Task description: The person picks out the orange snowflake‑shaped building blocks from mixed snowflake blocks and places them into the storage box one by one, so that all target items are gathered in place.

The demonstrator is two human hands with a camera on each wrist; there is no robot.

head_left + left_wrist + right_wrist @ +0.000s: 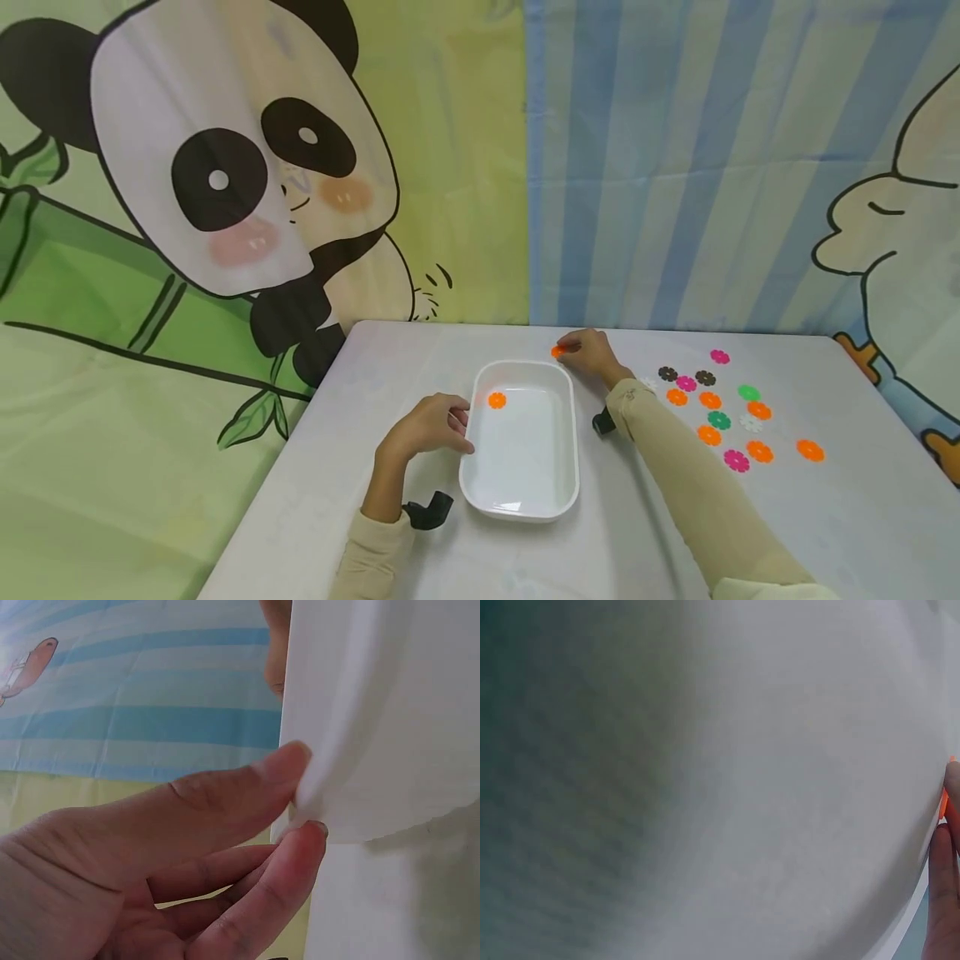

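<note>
A white rectangular tray with rounded corners stands on the table, with one orange flower-shaped disc inside near its far left corner. My left hand is at the tray's left side; in the left wrist view its thumb and a finger pinch the tray's edge. Beyond the tray's far right corner, my right hand pinches another orange flower-shaped disc by its edge. Only a sliver of that orange disc shows in the right wrist view, beside the fingertips.
Right of the tray, several flower-shaped discs lie scattered, among them a pink one, a dark brown one, a green one, a white one and an orange one. A printed cloth hangs behind the table.
</note>
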